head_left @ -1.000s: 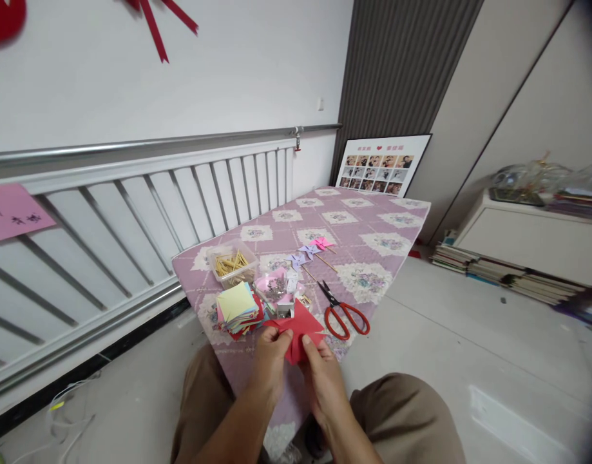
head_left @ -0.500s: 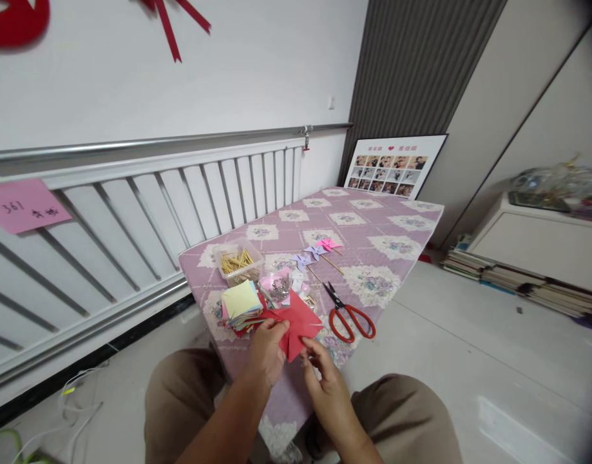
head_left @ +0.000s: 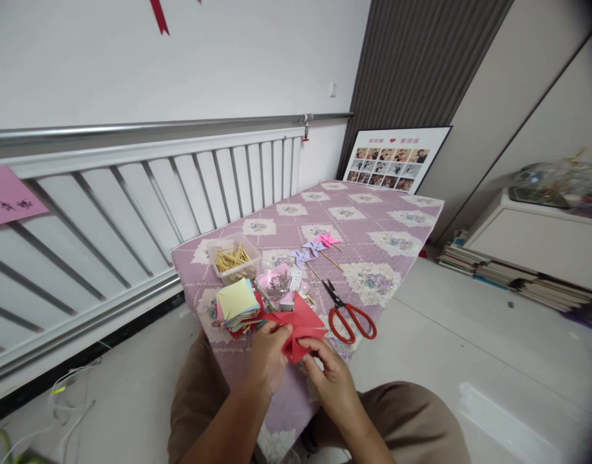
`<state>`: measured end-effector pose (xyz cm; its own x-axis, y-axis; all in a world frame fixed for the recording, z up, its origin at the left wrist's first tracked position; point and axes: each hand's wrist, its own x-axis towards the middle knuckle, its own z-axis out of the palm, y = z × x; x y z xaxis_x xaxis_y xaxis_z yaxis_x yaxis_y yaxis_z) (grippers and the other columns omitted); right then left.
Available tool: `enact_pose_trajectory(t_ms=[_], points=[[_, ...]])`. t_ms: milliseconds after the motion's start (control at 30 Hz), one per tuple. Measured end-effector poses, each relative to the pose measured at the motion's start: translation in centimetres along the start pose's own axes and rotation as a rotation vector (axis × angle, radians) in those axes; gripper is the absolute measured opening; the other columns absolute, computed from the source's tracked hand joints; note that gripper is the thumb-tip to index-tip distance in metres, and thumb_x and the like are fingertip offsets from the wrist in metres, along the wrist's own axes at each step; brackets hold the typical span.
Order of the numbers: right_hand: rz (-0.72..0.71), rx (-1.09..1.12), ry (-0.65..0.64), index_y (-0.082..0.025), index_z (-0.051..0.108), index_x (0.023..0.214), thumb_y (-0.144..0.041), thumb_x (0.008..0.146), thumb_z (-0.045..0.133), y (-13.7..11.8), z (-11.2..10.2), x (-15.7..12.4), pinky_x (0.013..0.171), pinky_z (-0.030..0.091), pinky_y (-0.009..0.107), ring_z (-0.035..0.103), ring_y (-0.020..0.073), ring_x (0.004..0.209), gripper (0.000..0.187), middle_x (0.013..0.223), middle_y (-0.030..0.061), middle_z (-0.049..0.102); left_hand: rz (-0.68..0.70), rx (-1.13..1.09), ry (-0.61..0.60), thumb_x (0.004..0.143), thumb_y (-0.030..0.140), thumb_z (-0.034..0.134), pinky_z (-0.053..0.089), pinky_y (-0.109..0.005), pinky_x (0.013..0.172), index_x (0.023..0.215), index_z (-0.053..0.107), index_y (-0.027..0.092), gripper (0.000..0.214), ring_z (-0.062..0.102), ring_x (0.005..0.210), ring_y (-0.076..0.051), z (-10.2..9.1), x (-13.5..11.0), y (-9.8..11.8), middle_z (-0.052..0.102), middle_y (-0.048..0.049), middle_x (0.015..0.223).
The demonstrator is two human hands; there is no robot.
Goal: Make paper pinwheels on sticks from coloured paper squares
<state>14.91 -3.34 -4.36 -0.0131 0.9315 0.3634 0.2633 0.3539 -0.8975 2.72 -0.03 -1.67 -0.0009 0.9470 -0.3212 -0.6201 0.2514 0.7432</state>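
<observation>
Both hands hold a red paper square (head_left: 303,317) with slits cut in from its corners. My left hand (head_left: 271,351) pinches it near the middle, thumb on top. My right hand (head_left: 327,367) grips its lower right part between thumb and fingers, bending a flap inward. Just left of the paper lies a stack of coloured paper squares (head_left: 236,299), pale yellow on top. Behind the paper is a pink container (head_left: 275,282) of small metal pins. Scissors with red handles (head_left: 346,314) lie to the right, blades pointing away.
A clear plastic box (head_left: 232,258) of small wooden sticks stands at the table's left. Two lilac pinwheels (head_left: 301,258) and a pink pinwheel (head_left: 328,240) on sticks lie farther back. A white radiator (head_left: 180,193) runs along the wall beside the flowered tablecloth (head_left: 344,216).
My right hand has closed on the red paper, and its lower right flap is now bent toward the middle. My left hand keeps its pinch. The view has shifted slightly.
</observation>
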Motion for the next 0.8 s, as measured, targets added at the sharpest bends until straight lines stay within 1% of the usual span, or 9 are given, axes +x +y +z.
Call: enact_pose_trajectory(t_ms=[67, 133, 200, 333, 467, 633, 800], points=[[0.023, 0.010, -0.030, -0.024, 0.069, 0.088, -0.024, 0.087, 0.057, -0.3, -0.1, 0.3, 0.078, 0.048, 0.031, 0.063, 0.0213, 0.084, 0.012, 0.086, 0.0038, 0.069, -0.006, 0.006, 0.001, 0.059, 0.026, 0.076, 0.041, -0.024, 0.052, 0.069, 0.055, 0.018, 0.024, 0.053, 0.057, -0.011, 0.0, 0.0, -0.1, 0.057, 0.0036, 0.064], [0.053, 0.029, -0.040, -0.023, 0.067, 0.082, -0.028, 0.090, 0.054, -0.5, -0.1, 0.6, 0.076, 0.047, 0.030, 0.062, 0.0205, 0.080, 0.016, 0.082, 0.0034, 0.067, -0.012, 0.011, -0.002, 0.061, 0.026, 0.075, 0.038, -0.023, 0.050, 0.068, 0.054, 0.018, 0.023, 0.052, 0.056, -0.011, 0.1, -0.1, -0.1, 0.057, 0.0038, 0.063], [0.081, 0.056, -0.022, -0.022, 0.065, 0.079, -0.031, 0.091, 0.052, -0.6, 0.1, 0.9, 0.074, 0.046, 0.030, 0.061, 0.0200, 0.078, 0.020, 0.079, 0.0034, 0.065, -0.003, 0.012, -0.001, 0.061, 0.026, 0.074, 0.038, -0.023, 0.050, 0.068, 0.055, 0.019, 0.022, 0.052, 0.056, -0.011, 0.2, -0.2, -0.1, 0.057, 0.0039, 0.063], [0.134, 0.110, 0.040, -0.020, 0.062, 0.072, -0.034, 0.089, 0.053, -0.6, 0.5, 1.4, 0.068, 0.045, 0.029, 0.058, 0.0194, 0.072, 0.024, 0.073, 0.0030, 0.061, 0.019, 0.037, 0.005, 0.062, 0.026, 0.073, 0.039, -0.024, 0.052, 0.069, 0.058, 0.019, 0.018, 0.051, 0.056, -0.011, 0.7, -0.3, -0.3, 0.058, 0.0030, 0.064], [0.176, 0.133, 0.075, -0.020, 0.058, 0.067, -0.035, 0.087, 0.055, -0.8, 0.7, 1.7, 0.060, 0.044, 0.027, 0.055, 0.0178, 0.065, 0.025, 0.069, 0.0019, 0.058, 0.034, 0.075, 0.020, 0.063, 0.028, 0.072, 0.039, -0.025, 0.053, 0.069, 0.059, 0.020, 0.017, 0.051, 0.056, -0.013, 0.8, -0.3, -0.7, 0.060, 0.0018, 0.065], [0.180, 0.094, 0.121, -0.021, 0.054, 0.063, -0.034, 0.084, 0.057, -0.7, 0.8, 1.8, 0.057, 0.043, 0.026, 0.052, 0.0172, 0.063, 0.026, 0.066, 0.0006, 0.054, 0.034, 0.107, 0.036, 0.063, 0.029, 0.072, 0.039, -0.025, 0.054, 0.071, 0.059, 0.019, 0.018, 0.053, 0.058, -0.013, 0.3, -0.3, -1.4, 0.060, 0.0019, 0.065], [0.178, 0.079, 0.120, -0.021, 0.053, 0.061, -0.033, 0.083, 0.057, -0.6, 0.9, 2.0, 0.055, 0.041, 0.026, 0.051, 0.0163, 0.060, 0.025, 0.065, 0.0000, 0.053, 0.044, 0.135, 0.059, 0.062, 0.029, 0.072, 0.040, -0.025, 0.056, 0.070, 0.057, 0.019, 0.020, 0.055, 0.061, -0.014, -0.1, -0.1, -1.6, 0.060, 0.0010, 0.066]])
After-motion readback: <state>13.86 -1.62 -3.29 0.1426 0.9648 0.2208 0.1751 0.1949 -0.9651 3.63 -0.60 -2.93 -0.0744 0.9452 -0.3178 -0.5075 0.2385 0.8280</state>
